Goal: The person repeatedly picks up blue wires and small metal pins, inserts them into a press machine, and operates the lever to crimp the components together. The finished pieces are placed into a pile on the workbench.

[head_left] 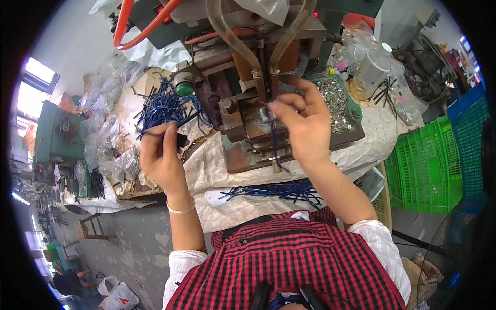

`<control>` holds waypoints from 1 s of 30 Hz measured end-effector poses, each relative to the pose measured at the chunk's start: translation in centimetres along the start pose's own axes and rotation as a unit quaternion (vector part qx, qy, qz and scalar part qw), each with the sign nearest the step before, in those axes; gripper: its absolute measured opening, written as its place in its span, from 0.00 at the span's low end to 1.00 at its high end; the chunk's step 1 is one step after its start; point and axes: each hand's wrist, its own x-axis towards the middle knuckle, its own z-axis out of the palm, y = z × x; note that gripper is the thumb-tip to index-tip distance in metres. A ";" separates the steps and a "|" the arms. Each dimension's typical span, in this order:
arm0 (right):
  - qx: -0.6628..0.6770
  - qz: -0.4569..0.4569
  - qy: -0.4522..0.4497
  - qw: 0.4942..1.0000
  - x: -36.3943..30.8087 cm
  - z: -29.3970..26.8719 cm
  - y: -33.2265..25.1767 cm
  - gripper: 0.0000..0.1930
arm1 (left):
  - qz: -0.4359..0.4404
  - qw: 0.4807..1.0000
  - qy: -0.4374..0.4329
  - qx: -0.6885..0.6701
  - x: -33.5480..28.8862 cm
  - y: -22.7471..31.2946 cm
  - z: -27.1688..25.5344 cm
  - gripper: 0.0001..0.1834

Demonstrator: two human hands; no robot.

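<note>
Dark-blue strip (pixel 274 138), one piece, hangs at the front of the press (pixel 287 59), its upper end up by the metal tips, its tail dangling over the bed edge. Head view, only view. Right hand (pixel 306 116) at the press: thumb and fingertips bunched right by the strip's upper end; whether they pinch it, cannot tell. Left hand (pixel 163 155) left of the press, near the strip pile: thumb and forefinger drawn close together, what is between them too blurred to tell; small black piece (pixel 181 140) just beside.

Doing it well, my judgement: seat the strip end square and flat under the tips, steady it by the tail, keep fingertips out from under the press, have the left hand single out one strip from the tangle.

Counts: two hands; one press; two clear hoses (pixel 227 36) on its front; one strip at it; two strip heaps, one left of the press (pixel 168 108), one in front of it (pixel 279 191), too tangled to count; one heap of metal bits (pixel 335 103) right of it, uncountable; one clear jug (pixel 372 67) farther right.
</note>
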 end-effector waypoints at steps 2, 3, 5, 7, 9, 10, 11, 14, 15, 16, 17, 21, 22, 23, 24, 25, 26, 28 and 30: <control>0.003 0.007 0.009 1.000 -0.3 0.5 -0.7 0.23 | 0.188 0.982 -0.001 -0.027 -0.8 3.3 1.7 0.03; 0.005 0.011 0.012 1.000 -0.4 0.6 -0.9 0.23 | 0.337 0.941 -0.045 -0.005 -0.8 3.7 2.2 0.05; -0.044 -0.042 -0.017 0.998 -1.3 0.3 -1.7 0.24 | 0.404 0.890 -0.190 0.091 -1.8 6.0 3.0 0.09; -0.128 -0.090 -0.078 0.985 -1.7 -1.2 -2.5 0.24 | 0.429 0.854 -0.268 0.119 -2.7 7.0 4.3 0.11; -0.269 -0.099 -0.069 0.956 -0.2 -4.2 -2.3 0.17 | 0.457 0.842 -0.266 0.110 -3.5 6.5 6.1 0.11; -0.427 -0.183 -0.043 0.885 1.1 -6.6 -1.3 0.14 | 0.476 0.837 -0.250 0.102 -3.6 6.1 7.0 0.10; -0.566 -0.192 0.011 0.801 1.5 -9.1 0.1 0.15 | 0.481 0.838 -0.246 0.085 -3.4 5.6 7.4 0.10; -0.682 -0.195 0.085 0.700 1.6 -13.8 3.0 0.10 | 0.489 0.839 -0.233 0.048 -3.3 4.6 8.2 0.10; -0.664 -0.218 0.096 0.709 1.7 -14.5 3.5 0.08 | 0.485 0.840 -0.239 0.051 -3.4 4.5 8.2 0.12; -0.661 -0.215 0.097 0.712 1.7 -14.9 4.1 0.08 | 0.481 0.840 -0.245 0.055 -3.4 4.5 8.1 0.14; -0.658 -0.213 0.100 0.716 1.7 -14.5 4.3 0.07 | 0.478 0.839 -0.252 0.057 -3.3 4.5 8.1 0.16; -0.632 -0.276 0.056 0.722 5.1 -11.6 4.8 0.06 | 0.479 0.842 -0.246 0.047 -3.3 4.5 8.1 0.10; -0.663 -0.256 0.048 0.702 5.8 -10.9 5.0 0.07 | 0.470 0.849 -0.240 0.037 -3.6 4.5 8.1 0.10; -0.691 -0.238 0.038 0.681 6.7 -10.0 5.4 0.08 | 0.460 0.852 -0.245 0.051 -3.6 4.6 7.8 0.10; -0.718 -0.220 0.028 0.660 7.2 -9.5 5.7 0.08 | 0.451 0.855 -0.249 0.065 -3.8 4.7 7.2 0.10; -0.727 -0.218 0.033 0.651 7.0 -9.5 5.7 0.08 | 0.441 0.858 -0.253 0.079 -4.0 4.8 6.4 0.10; -0.734 -0.219 0.030 0.642 6.5 -9.5 5.9 0.09 | 0.435 0.860 -0.242 0.112 -4.2 4.4 4.8 0.12; -0.722 -0.228 0.026 0.653 4.9 -11.4 5.7 0.10 | 0.438 0.869 -0.171 0.154 -4.0 1.9 2.4 0.14; -0.610 -0.232 0.077 0.753 3.1 -12.9 5.1 0.09 | 0.356 0.902 -0.078 0.233 -2.9 -0.7 -0.5 0.10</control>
